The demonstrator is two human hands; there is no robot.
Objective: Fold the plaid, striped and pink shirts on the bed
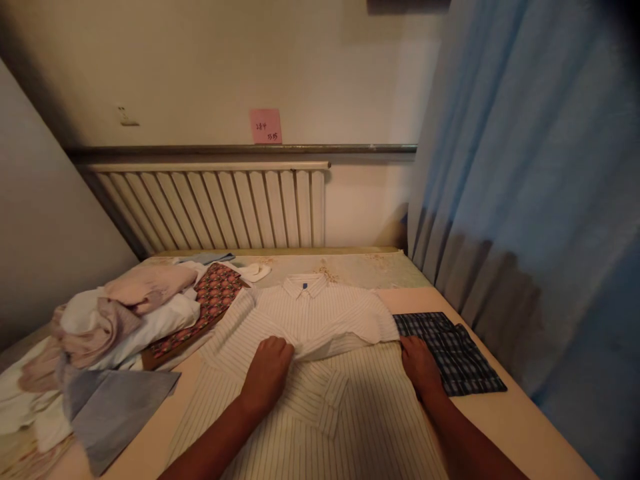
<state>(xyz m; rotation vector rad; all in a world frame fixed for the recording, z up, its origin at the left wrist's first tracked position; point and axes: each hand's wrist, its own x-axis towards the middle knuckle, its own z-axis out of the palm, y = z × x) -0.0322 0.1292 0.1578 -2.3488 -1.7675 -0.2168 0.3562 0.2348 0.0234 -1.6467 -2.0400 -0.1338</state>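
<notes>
The striped shirt [375,393] lies flat beneath and between the fingers of both hands, its long axis running from the collar [305,287], beyond the fingertips, back toward the wrists. The upper sleeve [345,339] crosses this axis, stretching from the left fingers to the right fingers; 1 other sleeve is folded inward, its cuff [334,400] lying just to the right of the left fingers and nearer the person.

The left hand [267,370] is nearer the shirt's middle; its fingers are curled together and appear to pinch the upper sleeve's end. The right hand [421,367] is at the outer edge, fingers closed and seemingly gripping the fold there; its thumb's exact hold is hidden. Just beyond the right fingers lies dark checked cloth [450,353]; a clothes heap [125,327] sits left of the left fingers.
</notes>
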